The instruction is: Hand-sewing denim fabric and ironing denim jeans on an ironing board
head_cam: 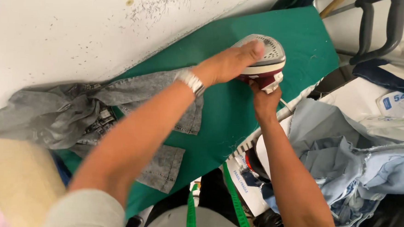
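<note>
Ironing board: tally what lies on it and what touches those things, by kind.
Iron: 1
Grey denim garment: 1
Hands on the iron: 2, the left hand and the right hand
Total: 4
All on the green board.

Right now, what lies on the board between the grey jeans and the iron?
Only bare green board cover shows between the grey jeans and the iron in the head view; the left hand and its forearm cross above that stretch.
</note>
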